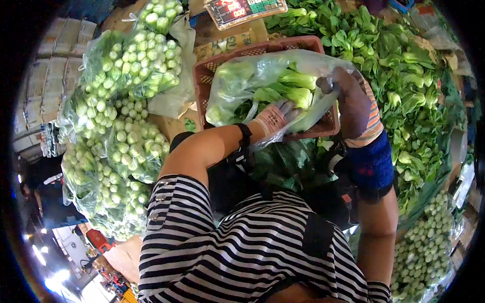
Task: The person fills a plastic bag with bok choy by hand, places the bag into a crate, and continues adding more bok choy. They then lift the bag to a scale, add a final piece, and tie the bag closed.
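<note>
A clear plastic bag [242,68] lies open in a reddish-brown plastic crate [202,83], with several heads of bok choy [298,96] inside. My left hand [278,115], in a pale glove with a printed wrist, reaches into the bag mouth. Its fingers are against the bok choy stems, partly behind the plastic. At the crate's right side my right hand [349,98], in a dark-palmed glove with an orange striped cuff, is closed on the rim of the bag. A blue sleeve cover [371,159] sits above that wrist.
Filled bags of bok choy [136,65] are piled on the left. Loose bok choy [404,86] is heaped on the right. A digital scale [245,12] stands beyond the crate, and more bagged greens [427,247] lie at the lower right.
</note>
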Demonstrator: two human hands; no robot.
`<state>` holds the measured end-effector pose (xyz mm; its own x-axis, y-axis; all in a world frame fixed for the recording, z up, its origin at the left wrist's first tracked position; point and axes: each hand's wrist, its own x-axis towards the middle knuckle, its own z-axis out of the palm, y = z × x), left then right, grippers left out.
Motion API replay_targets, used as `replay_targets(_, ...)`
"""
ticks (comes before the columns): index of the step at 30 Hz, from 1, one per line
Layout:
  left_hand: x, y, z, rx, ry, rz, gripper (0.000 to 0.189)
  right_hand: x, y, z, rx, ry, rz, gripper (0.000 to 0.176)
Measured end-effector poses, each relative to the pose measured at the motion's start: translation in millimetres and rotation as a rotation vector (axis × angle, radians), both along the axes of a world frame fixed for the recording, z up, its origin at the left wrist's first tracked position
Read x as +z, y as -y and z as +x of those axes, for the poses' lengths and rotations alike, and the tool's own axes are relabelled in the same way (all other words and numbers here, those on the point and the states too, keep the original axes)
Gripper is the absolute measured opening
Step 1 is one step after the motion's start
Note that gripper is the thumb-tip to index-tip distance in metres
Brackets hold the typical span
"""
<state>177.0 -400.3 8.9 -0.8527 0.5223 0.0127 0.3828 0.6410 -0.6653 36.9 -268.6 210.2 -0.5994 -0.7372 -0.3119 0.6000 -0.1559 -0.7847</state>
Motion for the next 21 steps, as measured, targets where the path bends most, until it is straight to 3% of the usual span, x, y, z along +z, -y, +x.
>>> replay_targets(1, 2.8, -0.9, -1.0, 0.101, 0.035, 0.772, 0.024, 4.0, -0.3, 2.7, -0.045, 0.036, 0.007, 0.015)
replay_targets(3, 6.8, -4.9, -15.2, 0.537, 0.786, 0.523, 0.028, -0.9, -2.9, 2.5, -0.001, -0.042, -0.003, 0.017)
replay_targets(5, 10.1, -0.6, -22.0, 0.516, 0.723, 0.658, 0.023, 10.8, 6.3, 11.5, -0.108, 0.052, 0.035, 0.018)
replay_targets(7, 20.9, -4.2, -32.9, 0.599, 0.862, 0.686, 0.019, -12.5, 5.1, 13.4, -0.012, 0.013, -0.023, 0.020)
replay_targets(9, -25.9, -3.9, -39.5, 0.634, 0.922, 0.752, 0.019, -24.5, 11.5, 23.1, 0.018, -0.115, -0.067, 0.020)
replay_targets(11, -10.8, -4.4, -33.6, 0.615, 0.885, 0.767, 0.023, -15.0, 13.8, 24.0, 0.027, -0.009, -0.074, 0.018)
replay_targets(12, -3.8, -1.9, -29.0, 0.621, 0.882, 0.742, 0.028, -13.4, 13.4, 21.8, 0.027, -0.238, -0.082, 0.018)
replay_targets(13, 40.1, -6.1, -21.3, 0.627, 0.877, 0.739, 0.028, -3.3, 12.2, 18.9, 0.025, -0.213, -0.087, 0.019)
replay_targets(15, 104.4, -16.1, 3.3, 0.834, 0.157, 0.806, 0.036, 5.8, 10.8, 15.5, 0.026, -0.187, -0.096, 0.021)
replay_targets(16, 107.9, -14.3, 20.7, 0.841, 0.152, 0.803, 0.036, 2.8, 10.6, 13.3, 0.007, -0.152, -0.101, 0.017)
replay_targets(19, 96.4, -0.8, 62.9, 0.817, -0.234, 0.508, 0.035, -6.5, 15.6, 8.6, -0.021, -0.084, -0.163, 0.014)
replay_targets(21, 80.2, 20.2, 75.6, 1.557, 0.577, 0.663, 0.031, -6.6, 14.0, 4.5, 0.027, -0.141, -0.130, 0.014)
